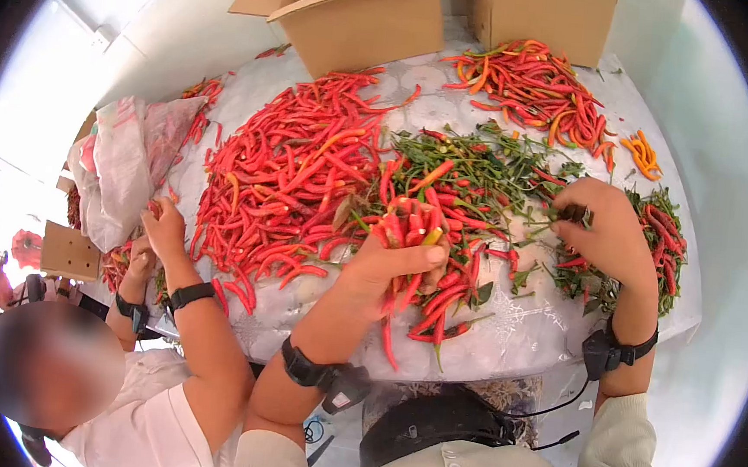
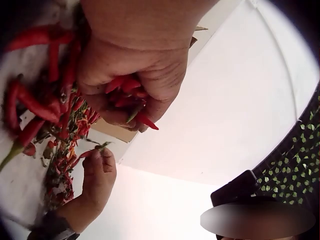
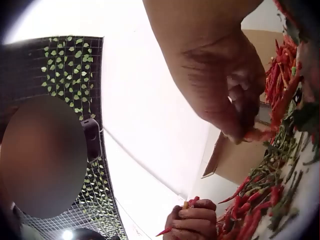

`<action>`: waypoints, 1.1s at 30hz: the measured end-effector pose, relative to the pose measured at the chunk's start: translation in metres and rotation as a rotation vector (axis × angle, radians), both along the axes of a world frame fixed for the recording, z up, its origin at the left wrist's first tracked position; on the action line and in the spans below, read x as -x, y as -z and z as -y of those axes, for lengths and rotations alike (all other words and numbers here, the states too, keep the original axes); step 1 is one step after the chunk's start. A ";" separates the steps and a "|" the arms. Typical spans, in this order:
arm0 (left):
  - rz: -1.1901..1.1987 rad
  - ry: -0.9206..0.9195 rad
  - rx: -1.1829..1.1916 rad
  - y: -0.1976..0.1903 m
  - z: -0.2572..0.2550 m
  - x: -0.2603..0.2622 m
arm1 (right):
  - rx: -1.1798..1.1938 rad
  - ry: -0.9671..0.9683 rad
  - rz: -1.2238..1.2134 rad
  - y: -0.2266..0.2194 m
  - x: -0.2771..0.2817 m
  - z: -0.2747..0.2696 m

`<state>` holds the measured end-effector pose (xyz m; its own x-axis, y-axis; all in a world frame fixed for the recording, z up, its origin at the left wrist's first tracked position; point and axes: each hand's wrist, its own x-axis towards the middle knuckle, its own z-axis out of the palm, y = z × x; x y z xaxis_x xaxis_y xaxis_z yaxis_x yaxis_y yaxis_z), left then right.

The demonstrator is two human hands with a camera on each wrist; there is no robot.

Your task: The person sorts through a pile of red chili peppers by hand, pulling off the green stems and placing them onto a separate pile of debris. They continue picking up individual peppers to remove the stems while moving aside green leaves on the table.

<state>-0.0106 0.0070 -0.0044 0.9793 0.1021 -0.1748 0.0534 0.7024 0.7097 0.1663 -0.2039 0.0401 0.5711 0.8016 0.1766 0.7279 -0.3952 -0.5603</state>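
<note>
My left hand curls round a bunch of red chilies, one of them greenish-yellow; in the left wrist view the hand grips them with tips poking out. Off to the right, my right hand is above green leafy stems and pinches a red chili between thumb and fingertips, as the right wrist view shows. A green stem sticks up at those fingertips in the left wrist view. A large heap of red chilies lies left of my left hand, with leafy stems beyond it.
Cardboard boxes stand at the table's back. Another chili pile lies back right, beside a few orange chilies. At the left are a whitish sack and another person whose hands are at the table.
</note>
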 end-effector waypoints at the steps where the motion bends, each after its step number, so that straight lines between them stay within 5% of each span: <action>1: 0.008 0.000 -0.013 0.001 0.000 0.000 | -0.038 0.050 -0.125 -0.005 0.002 -0.002; 7: -0.057 -0.052 -0.076 -0.004 0.005 0.000 | -0.487 -0.101 -0.958 0.015 0.017 -0.017; 16: -0.114 -0.138 -0.173 -0.012 0.013 0.000 | -0.405 -0.185 -1.199 0.023 0.043 -0.043; 20: -0.121 -0.052 -0.220 -0.010 0.013 0.003 | -0.408 -0.128 -1.223 0.024 0.055 -0.050; 26: -0.108 -0.074 -0.271 -0.020 0.024 0.001 | -0.408 -0.286 -1.155 0.036 0.054 -0.049; 29: -0.171 -0.098 -0.272 -0.022 0.027 0.003 | -0.467 -0.259 -0.971 0.043 0.059 -0.048; 33: -0.230 -0.125 -0.308 -0.018 0.024 0.003 | -0.512 -0.276 -0.406 0.035 0.062 -0.045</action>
